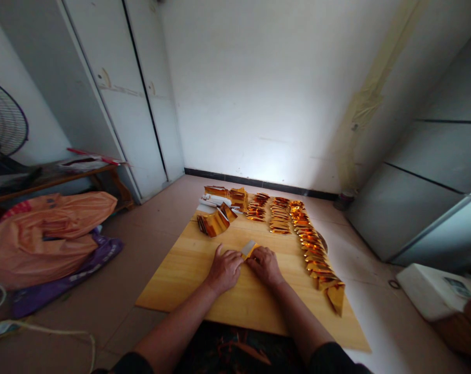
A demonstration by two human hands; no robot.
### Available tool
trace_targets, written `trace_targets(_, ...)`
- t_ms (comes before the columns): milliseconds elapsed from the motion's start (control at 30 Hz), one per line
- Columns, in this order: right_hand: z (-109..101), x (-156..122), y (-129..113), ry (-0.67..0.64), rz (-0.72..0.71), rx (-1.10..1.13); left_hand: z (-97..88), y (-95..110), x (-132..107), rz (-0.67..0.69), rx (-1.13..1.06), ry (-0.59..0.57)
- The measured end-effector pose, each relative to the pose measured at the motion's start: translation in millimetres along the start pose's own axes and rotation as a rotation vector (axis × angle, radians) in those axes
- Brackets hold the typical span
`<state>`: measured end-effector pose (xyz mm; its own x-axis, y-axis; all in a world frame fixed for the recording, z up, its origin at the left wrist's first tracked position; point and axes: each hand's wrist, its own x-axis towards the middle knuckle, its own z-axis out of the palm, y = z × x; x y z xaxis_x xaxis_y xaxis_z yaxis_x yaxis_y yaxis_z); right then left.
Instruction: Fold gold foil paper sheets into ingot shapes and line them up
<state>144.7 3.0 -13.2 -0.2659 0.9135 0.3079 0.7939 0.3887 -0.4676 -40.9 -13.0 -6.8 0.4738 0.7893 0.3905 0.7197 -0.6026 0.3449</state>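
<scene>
Between my two hands, over the middle of a wooden board (173, 280), is a small sheet of gold foil paper (249, 249) with a pale grey side showing. My left hand (225, 267) pinches its left edge, thumb lifted a little. My right hand (265, 264) has its fingers closed on the right side, where a gold strip shows. Beyond my left hand lies a curved stack of gold foil sheets (215, 223). Folded gold foil pieces stand in rows (280, 215) at the back, and a long row (313, 249) runs down the right side of the board.
White rolled paper (215, 200) lies at the board's far left corner. An orange plastic bag (52, 234) and a purple bag (71, 275) are on the floor at left, near a cable (64, 330). A white box (433, 291) stands at right. A wall (254, 104) rises behind.
</scene>
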Motion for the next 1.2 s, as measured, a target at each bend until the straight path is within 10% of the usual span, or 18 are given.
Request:
trace_targets(500,2.1,9.9,-14.8,-0.035,0.257,-0.091,2.2,-6.1,-5.9,0.026,0.056,-0.058)
trace_targets(1200,3.9,12.6,-13.5,-0.061,0.274,-0.148,-2.0,-6.1,-3.7,0.108,-0.012,-0.051)
